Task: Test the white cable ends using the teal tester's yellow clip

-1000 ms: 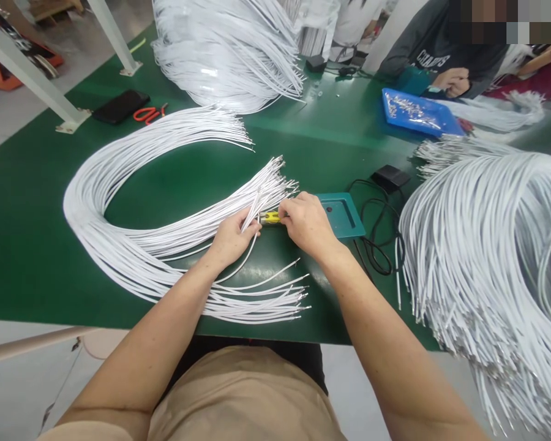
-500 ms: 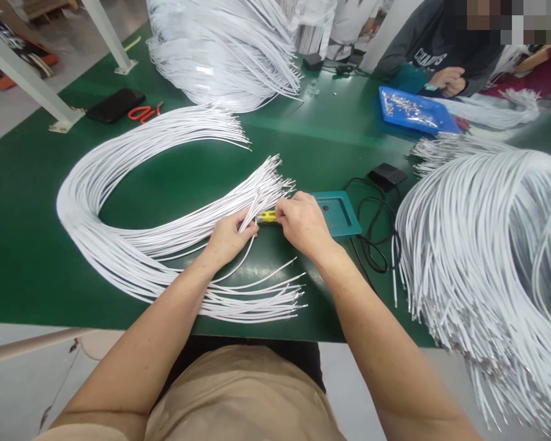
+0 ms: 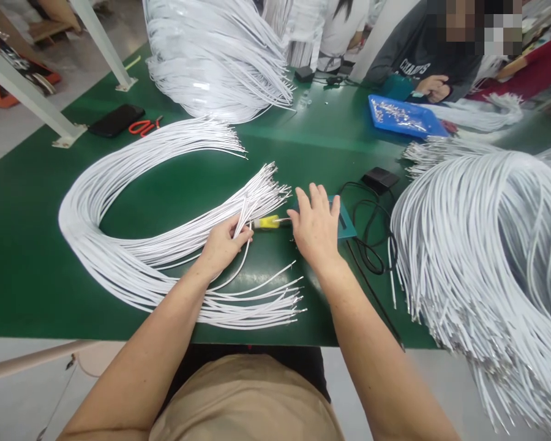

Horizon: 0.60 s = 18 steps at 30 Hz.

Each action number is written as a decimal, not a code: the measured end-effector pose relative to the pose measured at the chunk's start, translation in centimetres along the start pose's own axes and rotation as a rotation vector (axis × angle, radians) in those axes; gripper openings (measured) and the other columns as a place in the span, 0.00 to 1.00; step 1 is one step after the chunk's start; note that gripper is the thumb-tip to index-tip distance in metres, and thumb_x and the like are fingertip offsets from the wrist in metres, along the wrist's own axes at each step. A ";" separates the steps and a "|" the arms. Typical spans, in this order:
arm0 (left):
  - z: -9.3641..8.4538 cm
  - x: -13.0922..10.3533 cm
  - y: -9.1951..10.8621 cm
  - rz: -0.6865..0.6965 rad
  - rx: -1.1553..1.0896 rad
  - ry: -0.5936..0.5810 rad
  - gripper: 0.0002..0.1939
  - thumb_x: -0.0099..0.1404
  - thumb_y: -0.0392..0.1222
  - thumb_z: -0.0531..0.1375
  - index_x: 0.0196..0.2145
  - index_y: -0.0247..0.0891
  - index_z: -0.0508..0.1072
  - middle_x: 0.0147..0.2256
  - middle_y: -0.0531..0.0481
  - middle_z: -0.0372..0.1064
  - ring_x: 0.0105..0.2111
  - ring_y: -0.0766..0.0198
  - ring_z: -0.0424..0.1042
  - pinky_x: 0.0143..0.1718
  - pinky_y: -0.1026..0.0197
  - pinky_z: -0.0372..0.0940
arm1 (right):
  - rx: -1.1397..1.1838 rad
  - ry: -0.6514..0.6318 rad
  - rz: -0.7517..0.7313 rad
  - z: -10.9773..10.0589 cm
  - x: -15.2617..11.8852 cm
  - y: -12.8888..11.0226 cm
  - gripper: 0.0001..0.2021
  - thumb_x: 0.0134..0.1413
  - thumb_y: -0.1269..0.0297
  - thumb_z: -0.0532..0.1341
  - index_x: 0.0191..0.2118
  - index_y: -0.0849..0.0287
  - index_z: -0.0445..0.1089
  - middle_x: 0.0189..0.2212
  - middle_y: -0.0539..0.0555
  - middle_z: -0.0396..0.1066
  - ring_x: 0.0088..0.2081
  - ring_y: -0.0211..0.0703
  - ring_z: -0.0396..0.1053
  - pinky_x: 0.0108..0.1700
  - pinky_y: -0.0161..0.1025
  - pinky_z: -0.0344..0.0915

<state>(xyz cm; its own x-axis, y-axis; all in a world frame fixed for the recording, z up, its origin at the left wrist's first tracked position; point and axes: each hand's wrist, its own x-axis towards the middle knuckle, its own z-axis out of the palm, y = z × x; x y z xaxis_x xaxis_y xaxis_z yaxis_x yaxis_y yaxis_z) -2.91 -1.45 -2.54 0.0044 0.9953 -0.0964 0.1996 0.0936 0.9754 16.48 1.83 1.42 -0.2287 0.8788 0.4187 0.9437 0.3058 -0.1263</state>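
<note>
My left hand (image 3: pixel 223 248) is closed around a few white wires (image 3: pixel 242 214) near their ends, above the open end of a curved bundle. Just right of its fingertips, a small yellow piece (image 3: pixel 269 222) with a greyish end and a thin metallic rod lies level; what supports it is not clear. My right hand (image 3: pixel 316 226) is palm down with fingers spread, its thumb close to the rod. Partly under that hand is a shallow teal tray (image 3: pixel 346 222). The long white wire bundle (image 3: pixel 80 211) curves across the green table, and its lower ends fan out in front of me.
A big wire heap (image 3: pixel 445 226) fills the right side, another wire pile (image 3: pixel 215 61) the back. A black phone (image 3: pixel 117 120) and red-handled snips (image 3: pixel 142 127) lie at left. Black cable (image 3: pixel 371 260) coils beside the tray. Across the table, a person sits behind a blue tray (image 3: pixel 406 116) of small parts.
My right hand has let go of the yellow piece, spread its fingers and moved slightly right. The left hand keeps its grip on the wires. The whole view has shifted slightly.
</note>
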 end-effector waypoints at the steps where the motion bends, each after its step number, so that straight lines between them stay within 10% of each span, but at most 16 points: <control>1: -0.1 -0.1 0.1 -0.002 -0.043 0.001 0.16 0.56 0.44 0.62 0.43 0.38 0.73 0.29 0.52 0.69 0.29 0.64 0.69 0.23 0.67 0.58 | 0.051 0.003 -0.034 -0.3 -0.4 -0.9 0.19 0.62 0.64 0.53 0.56 0.65 0.63 0.57 0.68 0.61 0.59 0.59 0.55 0.59 0.58 0.47; 8: -0.8 -0.8 0.9 -0.021 -0.284 -0.031 0.19 0.53 0.46 0.66 0.42 0.36 0.73 0.32 0.52 0.69 0.28 0.69 0.66 0.29 0.66 0.61 | 0.313 -0.179 -0.553 -1.1 -5.4 -8.9 0.12 0.62 0.68 0.51 0.33 0.60 0.69 0.32 0.57 0.71 0.37 0.47 0.64 0.40 0.44 0.57; 18: -0.5 -1.0 1.5 -0.080 -0.373 -0.048 0.17 0.55 0.47 0.66 0.40 0.37 0.75 0.33 0.50 0.68 0.25 0.71 0.61 0.21 0.69 0.54 | 0.181 -0.438 -0.549 -1.6 -7.7 -10.5 0.04 0.48 0.73 0.59 0.31 0.65 0.71 0.29 0.61 0.71 0.33 0.50 0.67 0.37 0.46 0.64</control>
<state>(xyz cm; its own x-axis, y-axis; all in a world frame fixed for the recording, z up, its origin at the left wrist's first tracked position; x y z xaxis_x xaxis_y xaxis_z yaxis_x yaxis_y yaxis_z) -3.15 -2.35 -0.90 0.0511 0.9832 -0.1754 -0.1692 0.1816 0.9687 8.70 -8.76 0.94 -0.7686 0.6358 0.0707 0.6198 0.7674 -0.1641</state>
